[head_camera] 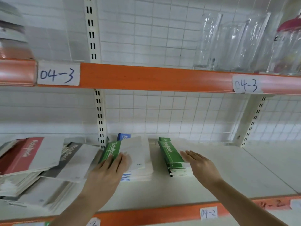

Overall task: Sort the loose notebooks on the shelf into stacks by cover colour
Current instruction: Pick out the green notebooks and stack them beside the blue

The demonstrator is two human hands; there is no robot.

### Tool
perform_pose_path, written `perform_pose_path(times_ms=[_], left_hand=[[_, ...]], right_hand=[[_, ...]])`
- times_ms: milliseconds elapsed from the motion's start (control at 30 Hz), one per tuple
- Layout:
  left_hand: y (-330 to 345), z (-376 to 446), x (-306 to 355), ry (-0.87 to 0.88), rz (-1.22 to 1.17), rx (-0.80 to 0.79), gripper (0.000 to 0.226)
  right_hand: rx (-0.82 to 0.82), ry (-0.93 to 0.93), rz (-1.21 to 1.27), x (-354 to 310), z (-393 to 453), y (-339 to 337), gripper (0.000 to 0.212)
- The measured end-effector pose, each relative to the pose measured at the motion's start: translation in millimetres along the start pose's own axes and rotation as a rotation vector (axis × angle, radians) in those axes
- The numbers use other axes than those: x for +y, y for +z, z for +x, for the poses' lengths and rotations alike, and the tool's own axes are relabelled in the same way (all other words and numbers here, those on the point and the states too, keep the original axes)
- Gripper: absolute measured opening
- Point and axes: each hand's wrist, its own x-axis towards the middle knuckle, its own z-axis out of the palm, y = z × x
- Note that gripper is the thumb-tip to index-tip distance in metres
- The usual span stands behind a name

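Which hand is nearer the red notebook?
Left. The left hand rests on the green notebook, a short way right of the red notebook. The right hand is farther right, past the green stack.

Stockroom or shop shelving: slotted cream uprights (99, 115), wire-grid back panel (179, 115), orange shelf edges (146, 77) carrying handwritten location labels (58, 75) ("04-3", "04-2"). Notebooks (172, 156) in multiples; clear glassware (234, 43) stocked above.

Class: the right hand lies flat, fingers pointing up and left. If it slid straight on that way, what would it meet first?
The right hand already lies against the green stack; going on, its fingers would slide across that top cover. Depth is hard to judge.
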Motion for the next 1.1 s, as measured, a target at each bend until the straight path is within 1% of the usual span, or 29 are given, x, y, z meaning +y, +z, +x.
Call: perform_pose_path(times_ms=[67, 167, 200, 267, 300, 333, 367, 433, 500, 567, 600, 667, 733, 767, 800, 867, 933, 1033, 1100], left_hand=[[1.8, 8.8, 9.9, 0.009, 0.015, -0.034, 0.051], [-0.7, 23.7, 22.7, 0.013, 0.014, -0.099, 0.052], [0.4, 26.6, 26.3, 0.012, 0.002, -0.119, 0.054], [4.7, 30.4, 32.8, 0.018, -0.037, -0.161, 0.054], [6.9, 31.7, 35.8, 0.028, -0.052, -0.177, 0.052], [8.5, 33.4, 38.9, 0.038, -0.063, -0.185, 0.050], [8.5, 35.9, 42.1, 0.045, -0.075, -0.190, 0.048], [8.3, 42.8, 49.0, 0.064, -0.077, -0.178, 0.047], [10.7, 51.2, 57.8, 0.075, -0.092, -0.163, 0.046], [16.6, 62.2, 70.9, 0.077, -0.106, -0.162, 0.048], [20.8, 68.6, 79.2, 0.077, -0.114, -0.164, 0.050], [30.5, 83.6, 98.1, 0.089, -0.126, -0.233, 0.061], [39.8, 99.0, 117.6, 0.120, -0.120, -0.381, 0.080], [43.2, 106.3, 126.0, 0.124, -0.110, -0.454, 0.082], [47.5, 113.2, 133.3, 0.124, -0.108, -0.508, 0.077], [60.4, 120.3, 146.1, 0.124, -0.115, -0.566, 0.067], [65.8, 127.9, 153.6, 0.141, -0.103, -0.686, 0.063], [80.4, 130.7, 162.9, 0.152, -0.193, -0.757, 0.048], [85.1, 135.2, 167.2, 0.124, -0.260, -0.826, 0.055]], right_hand=[[-0.054, 0.018, -0.007, 10.2, -0.9, 3.9, 0.079], [-0.090, 0.077, 0.028, 23.0, 0.5, 12.8, 0.082], [-0.129, 0.087, 0.035, 23.7, 2.8, 13.2, 0.079], [-0.230, 0.079, 0.068, 26.4, 7.7, 17.8, 0.060], [-0.324, 0.090, 0.097, 27.8, 9.1, 18.7, 0.048], [-0.429, 0.113, 0.135, 28.9, 9.0, 17.5, 0.045], [-0.495, 0.115, 0.166, 29.4, 9.6, 15.4, 0.051], [-0.513, 0.122, 0.258, 32.0, 11.2, 11.5, 0.059], [-0.547, 0.112, 0.309, 32.6, 14.0, 3.8, 0.057], [-0.610, 0.115, 0.271, 32.1, 16.7, -4.1, 0.053], [-0.626, 0.154, 0.249, 32.9, 16.6, -5.6, 0.048], [-0.594, 0.262, 0.216, 38.8, 12.9, -7.8, 0.046], [-0.553, 0.338, 0.187, 45.5, 6.6, -10.9, 0.048], [-0.538, 0.361, 0.179, 49.1, 3.7, -12.5, 0.049], [-0.523, 0.375, 0.175, 52.2, 1.9, -14.8, 0.050], [-0.499, 0.402, 0.146, 57.2, -0.1, -19.5, 0.051], [-0.466, 0.429, 0.111, 61.8, -1.0, -24.1, 0.051], [-0.440, 0.438, 0.069, 64.7, -3.5, -29.7, 0.051], [-0.429, 0.428, 0.056, 65.1, -5.2, -31.0, 0.051]])
